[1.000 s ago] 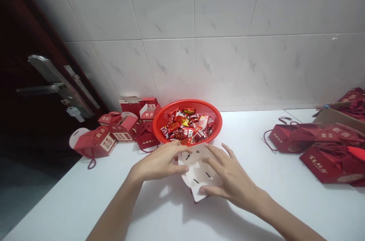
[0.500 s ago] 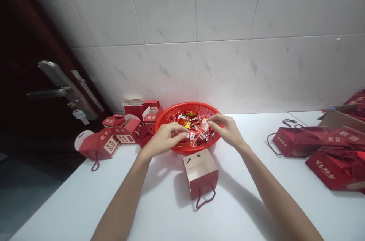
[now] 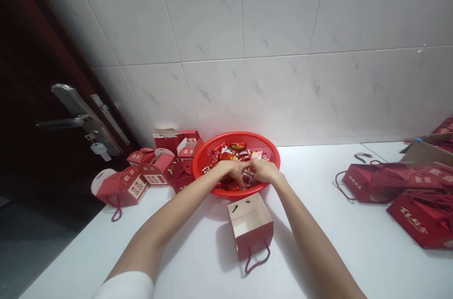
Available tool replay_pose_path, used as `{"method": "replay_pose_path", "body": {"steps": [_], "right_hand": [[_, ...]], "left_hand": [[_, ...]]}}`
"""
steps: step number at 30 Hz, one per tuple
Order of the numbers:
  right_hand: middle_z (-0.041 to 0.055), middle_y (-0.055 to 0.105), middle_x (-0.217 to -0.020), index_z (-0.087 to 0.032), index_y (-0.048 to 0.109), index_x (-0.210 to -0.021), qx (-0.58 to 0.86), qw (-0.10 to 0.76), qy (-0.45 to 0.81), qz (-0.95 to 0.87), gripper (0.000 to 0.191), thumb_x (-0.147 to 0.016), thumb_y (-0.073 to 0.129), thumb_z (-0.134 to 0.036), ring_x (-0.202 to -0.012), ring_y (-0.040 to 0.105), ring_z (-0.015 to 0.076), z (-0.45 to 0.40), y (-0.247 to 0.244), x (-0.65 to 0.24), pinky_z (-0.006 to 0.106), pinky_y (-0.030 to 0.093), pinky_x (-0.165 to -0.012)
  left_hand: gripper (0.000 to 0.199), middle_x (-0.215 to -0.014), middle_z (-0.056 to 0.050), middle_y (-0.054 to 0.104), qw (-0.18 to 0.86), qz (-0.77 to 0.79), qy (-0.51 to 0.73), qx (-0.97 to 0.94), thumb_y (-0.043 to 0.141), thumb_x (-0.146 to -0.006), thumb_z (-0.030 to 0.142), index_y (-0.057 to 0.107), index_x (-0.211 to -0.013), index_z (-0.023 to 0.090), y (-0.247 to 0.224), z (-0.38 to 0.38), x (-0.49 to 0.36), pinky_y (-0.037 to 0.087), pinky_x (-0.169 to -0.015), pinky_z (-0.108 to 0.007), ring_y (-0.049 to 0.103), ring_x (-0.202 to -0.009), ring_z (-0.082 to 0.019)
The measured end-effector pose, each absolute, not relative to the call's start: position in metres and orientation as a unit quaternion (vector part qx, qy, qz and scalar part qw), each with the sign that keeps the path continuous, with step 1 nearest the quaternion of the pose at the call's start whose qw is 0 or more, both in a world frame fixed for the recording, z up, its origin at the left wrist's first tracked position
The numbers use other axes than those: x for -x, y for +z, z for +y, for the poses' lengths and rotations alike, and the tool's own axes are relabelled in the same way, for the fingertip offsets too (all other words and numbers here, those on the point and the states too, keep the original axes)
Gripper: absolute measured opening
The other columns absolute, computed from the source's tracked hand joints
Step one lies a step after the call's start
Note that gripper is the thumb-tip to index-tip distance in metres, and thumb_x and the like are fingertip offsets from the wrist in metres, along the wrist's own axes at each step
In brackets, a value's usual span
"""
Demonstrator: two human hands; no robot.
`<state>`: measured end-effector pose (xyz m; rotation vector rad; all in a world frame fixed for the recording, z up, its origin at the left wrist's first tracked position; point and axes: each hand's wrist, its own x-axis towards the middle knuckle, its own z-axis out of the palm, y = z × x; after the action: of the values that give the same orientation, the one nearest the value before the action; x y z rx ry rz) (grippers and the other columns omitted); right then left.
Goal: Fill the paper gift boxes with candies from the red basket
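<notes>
Both of my hands reach into a red plastic basket (image 3: 200,160) of wrapped candies (image 3: 226,152). My left hand (image 3: 234,170) touches the candies near the middle, thumb and fingers apart. Beside it, almost touching, my right hand (image 3: 264,170) has its fingers bent down among the wrappers; its fingertips are hidden, and I cannot make out what they hold. In front of the basket stands a red gift box (image 3: 255,240) with its top open, a pale inside and a cord handle hanging toward me.
Several red gift boxes (image 3: 122,186) stand at the left, near a dark door (image 3: 38,157) with keys in its lock. More red boxes (image 3: 375,183) lie at the right, by an open cardboard carton (image 3: 430,150). A tiled wall (image 3: 212,96) rises behind the white table (image 3: 198,252).
Both hands have moved inward and down into the candies, coming close together. The left hand has shifted right and the right hand slightly left. The view has tilted a little.
</notes>
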<state>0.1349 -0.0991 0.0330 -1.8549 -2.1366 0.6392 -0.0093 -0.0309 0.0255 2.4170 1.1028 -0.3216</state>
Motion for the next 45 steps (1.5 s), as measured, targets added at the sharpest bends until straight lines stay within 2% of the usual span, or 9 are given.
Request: {"method": "replay_pose_path", "body": {"steps": [9, 15, 21, 27, 33, 36, 38, 41, 45], "right_hand": [[0.0112, 0.073, -0.092, -0.019, 0.065, -0.080, 0.672, 0.273, 0.196, -0.659, 0.019, -0.074, 0.056, -0.003, -0.093, 0.067, 0.0268, -0.099, 0.024, -0.138, 0.031, 0.045, -0.072], [0.0015, 0.068, -0.074, -0.021, 0.055, -0.068, 0.624, 0.417, 0.263, -0.606, 0.012, -0.072, 0.056, -0.010, -0.077, 0.064, 0.0187, -0.093, 0.020, -0.143, 0.027, 0.045, -0.068], [-0.0044, 0.059, -0.059, -0.023, 0.050, -0.075, 0.554, 0.566, 0.366, -0.489, 0.004, -0.074, 0.053, -0.022, -0.057, 0.060, 0.0158, -0.087, 0.017, -0.150, 0.026, 0.047, -0.057], [-0.0034, 0.062, -0.060, -0.020, 0.060, -0.084, 0.474, 0.669, 0.437, -0.370, 0.025, -0.068, 0.069, -0.037, -0.057, 0.059, 0.0150, -0.086, 0.018, -0.159, 0.025, 0.046, -0.052], [-0.0006, 0.067, -0.064, -0.017, 0.067, -0.073, 0.400, 0.708, 0.501, -0.296, 0.025, -0.060, 0.081, -0.032, -0.061, 0.060, 0.0142, -0.085, 0.023, -0.159, 0.027, 0.052, -0.059], [-0.0014, 0.065, -0.061, -0.019, 0.061, -0.067, 0.377, 0.705, 0.541, -0.260, 0.019, -0.068, 0.078, -0.029, -0.062, 0.063, 0.0149, -0.084, 0.025, -0.157, 0.028, 0.056, -0.062], [0.0000, 0.068, -0.063, -0.020, 0.061, -0.069, 0.368, 0.694, 0.569, -0.241, 0.016, -0.076, 0.073, -0.027, -0.065, 0.067, 0.0168, -0.084, 0.026, -0.154, 0.031, 0.059, -0.065], [0.0044, 0.072, -0.071, -0.019, 0.063, -0.077, 0.361, 0.674, 0.605, -0.222, 0.013, -0.087, 0.062, -0.027, -0.069, 0.071, 0.0197, -0.085, 0.028, -0.149, 0.035, 0.062, -0.067], [0.0071, 0.074, -0.074, -0.017, 0.065, -0.079, 0.354, 0.663, 0.628, -0.200, 0.015, -0.089, 0.054, -0.020, -0.066, 0.071, 0.0194, -0.087, 0.029, -0.146, 0.035, 0.062, -0.069]], "left_hand": [[0.027, -0.082, 0.000, 0.070, 0.255, 0.399, -0.125, -0.872, 0.081, -0.057, 0.025, 0.066, -0.079, 0.019, 0.020, -0.028, 0.010, 0.050, -0.069, -0.028, 0.065, -0.080, -0.023], [0.035, -0.080, -0.001, 0.068, 0.250, 0.409, -0.131, -0.868, 0.083, -0.050, 0.023, 0.067, -0.081, 0.018, 0.016, -0.030, 0.005, 0.049, -0.068, -0.030, 0.063, -0.078, -0.024], [0.032, -0.070, 0.001, 0.062, 0.262, 0.401, -0.103, -0.872, 0.082, -0.052, 0.032, 0.065, -0.076, 0.019, 0.024, -0.028, 0.009, 0.045, -0.065, -0.029, 0.059, -0.073, -0.023], [0.038, -0.081, 0.002, 0.063, 0.347, 0.387, 0.080, -0.851, 0.076, -0.061, 0.036, 0.064, -0.092, 0.017, 0.035, -0.018, 0.023, 0.044, -0.071, -0.027, 0.058, -0.080, -0.020], [0.039, -0.102, -0.005, 0.069, 0.378, 0.382, 0.121, -0.834, 0.071, -0.071, 0.039, 0.066, -0.101, 0.015, 0.035, -0.012, 0.029, 0.048, -0.088, -0.035, 0.063, -0.099, -0.026], [0.059, -0.133, -0.014, 0.061, 0.374, 0.409, 0.150, -0.819, 0.073, -0.068, 0.031, 0.060, -0.123, 0.013, 0.033, -0.011, 0.029, 0.045, -0.101, -0.037, 0.056, -0.121, -0.030], [0.071, -0.141, -0.017, 0.056, 0.363, 0.417, 0.163, -0.817, 0.074, -0.067, 0.028, 0.054, -0.134, 0.012, 0.034, -0.012, 0.028, 0.045, -0.101, -0.035, 0.055, -0.124, -0.029], [0.070, -0.114, -0.013, 0.070, 0.323, 0.436, 0.119, -0.831, 0.069, -0.071, 0.027, 0.053, -0.137, 0.011, 0.037, -0.015, 0.028, 0.052, -0.084, -0.032, 0.067, -0.100, -0.026], [0.043, -0.085, -0.005, 0.074, 0.214, 0.487, 0.017, -0.847, 0.061, -0.078, 0.028, 0.069, -0.118, 0.016, 0.041, -0.018, 0.029, 0.050, -0.071, -0.027, 0.069, -0.077, -0.022]]}}
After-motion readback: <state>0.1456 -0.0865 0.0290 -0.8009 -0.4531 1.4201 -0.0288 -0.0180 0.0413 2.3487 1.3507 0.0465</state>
